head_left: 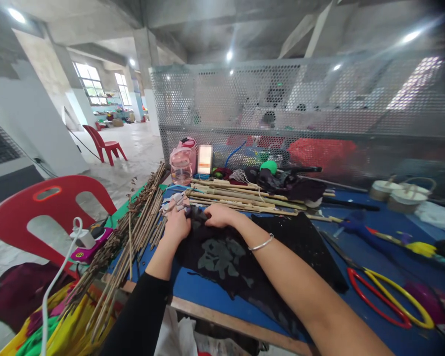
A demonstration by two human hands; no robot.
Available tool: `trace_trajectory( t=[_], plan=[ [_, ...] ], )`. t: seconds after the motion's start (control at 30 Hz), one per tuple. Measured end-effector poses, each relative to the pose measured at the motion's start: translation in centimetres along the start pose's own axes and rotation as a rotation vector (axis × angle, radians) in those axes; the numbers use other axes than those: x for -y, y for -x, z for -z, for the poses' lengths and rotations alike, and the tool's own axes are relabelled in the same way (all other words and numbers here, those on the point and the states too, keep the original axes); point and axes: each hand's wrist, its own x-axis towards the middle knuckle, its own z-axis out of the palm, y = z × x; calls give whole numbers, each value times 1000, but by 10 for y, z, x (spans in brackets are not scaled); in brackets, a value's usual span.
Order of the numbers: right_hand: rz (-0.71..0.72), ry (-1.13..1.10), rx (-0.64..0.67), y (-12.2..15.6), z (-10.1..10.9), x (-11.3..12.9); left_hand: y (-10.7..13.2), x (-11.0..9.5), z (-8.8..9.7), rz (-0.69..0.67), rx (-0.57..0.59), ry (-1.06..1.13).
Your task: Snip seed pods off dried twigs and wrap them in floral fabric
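Broadly, a grey perforated metal screen (319, 99) stands along the far side, at twelve o'clock from the person. In front of it lies a blue-topped wooden work table (196, 289).

A black cloth (292, 242) of thin fabric with a grey printed motif is spread flat on the table's middle. It runs from the near edge at six o'clock up towards the hands.

A red plastic chair (15, 212) stands off the table at nine o'clock. A long bundle of dry brown twigs (141, 217) lies along the table's left edge, from about seven o'clock to eleven o'clock, just beside the cloth.

The left hand (177, 225), on a black-sleeved arm, and the right hand (218, 215), on a bare arm, sit close together at the cloth's far edge. Both have their fingers curled down, and they seem to bunch and pinch the fabric, though the fingertips are hidden under the knuckles.

Pale split bamboo sticks (237, 200) lie crosswise at twelve to one o'clock, just beyond the hands. Large scissors with red and yellow loop handles (367, 271) rest on the table at three to four o'clock, well apart from the cloth. A clear pink plastic bottle (181, 165) stands upright at eleven o'clock near the screen. A thin silver bangle (261, 243) circles the right wrist.
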Motion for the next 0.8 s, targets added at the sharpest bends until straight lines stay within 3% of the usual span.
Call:
trace_trajectory(
  t=[0.1,0.2,0.27,0.33,0.43,0.5,0.53,0.6,0.67,0.73,0.8],
  plan=[
    [-88,-5,-118,2,-1,1,-4,7,1,43,-123,136],
    [-199,-101,-423,0,5,4,-4,11,6,89,-250,335],
    [-190,-213,-659,-3,11,8,-5,15,11,191,-307,405],
    [-86,-263,-770,-4,15,13,-4,19,14,315,-378,405],
    [67,-175,-656,14,13,19,5,19,17,379,-534,264],
    [96,-81,-443,41,3,21,17,15,18,259,-550,180],
    [97,-39,-311,59,-4,21,24,13,17,163,-485,167],
    [118,26,-169,100,-19,20,41,9,15,-22,-238,144],
    [138,42,-83,142,-34,15,56,7,14,-72,1,40],
    [145,-50,-61,177,-44,7,67,3,15,0,63,-78],
    [67,-131,-162,203,-49,-6,72,-5,16,28,-20,-74]
  ],
)
